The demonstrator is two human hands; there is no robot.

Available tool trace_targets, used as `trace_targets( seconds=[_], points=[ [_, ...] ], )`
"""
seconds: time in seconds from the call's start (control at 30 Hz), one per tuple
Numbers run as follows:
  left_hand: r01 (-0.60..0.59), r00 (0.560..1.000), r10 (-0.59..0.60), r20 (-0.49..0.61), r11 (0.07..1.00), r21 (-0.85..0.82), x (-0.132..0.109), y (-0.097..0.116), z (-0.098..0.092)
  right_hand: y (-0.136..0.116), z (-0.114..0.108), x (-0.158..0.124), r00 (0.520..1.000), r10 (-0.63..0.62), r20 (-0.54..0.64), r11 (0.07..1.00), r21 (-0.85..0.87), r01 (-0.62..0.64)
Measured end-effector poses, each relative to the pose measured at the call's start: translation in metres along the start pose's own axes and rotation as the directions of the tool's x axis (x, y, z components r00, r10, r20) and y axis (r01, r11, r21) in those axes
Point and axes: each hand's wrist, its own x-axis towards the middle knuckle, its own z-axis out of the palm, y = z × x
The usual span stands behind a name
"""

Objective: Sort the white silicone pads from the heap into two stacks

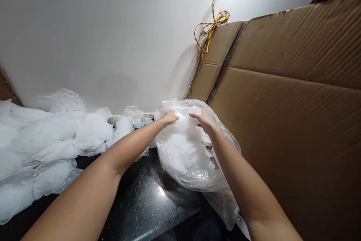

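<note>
A clear plastic bag [197, 184] stands with its mouth spread wide at the table's far right corner. Inside it lies a heap of thin, white, translucent rounded plastic pieces [180, 154]. Over the far side of the bag, my left hand [170, 118] touches the white pieces from the left, fingers stretched toward the middle. Facing it, my right hand [205, 120] reaches in from the right with its fingers apart. White pieces show between the two hands, and some fingertips are hard to make out against them.
A large pile of similar white pieces [56, 135] covers the left of the black speckled table [146, 192]. Tall cardboard [293, 120] walls off the right side. A twisted yellow cord [208, 32] hangs in front of the pale wall [98, 38] behind.
</note>
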Motion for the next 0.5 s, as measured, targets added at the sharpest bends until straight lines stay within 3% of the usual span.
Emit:
trace_targets(
  seconds=[0.17,0.27,0.37,0.43,0.5],
  points=[
    [-0.102,0.994,0.112,-0.012,0.941,0.323,0.012,0.003,0.000,0.003,-0.005,0.002,0.995,-0.074,-0.062,0.953,-0.298,0.052],
    [-0.183,0.983,0.179,0.050,0.883,0.433,0.010,0.020,-0.005,-0.008,0.012,-0.007,0.975,-0.205,0.088,0.900,-0.375,0.223],
    [-0.240,0.970,0.228,0.085,0.832,0.500,-0.003,0.043,-0.020,-0.019,0.041,-0.019,0.903,-0.311,0.295,0.839,-0.361,0.407],
    [-0.260,0.964,0.251,0.090,0.807,0.530,-0.020,0.056,-0.039,-0.021,0.058,-0.025,0.867,-0.324,0.378,0.811,-0.361,0.461],
    [-0.255,0.963,0.259,0.074,0.787,0.562,-0.046,0.063,-0.066,-0.022,0.068,-0.027,0.862,-0.303,0.406,0.796,-0.390,0.463]
  ],
)
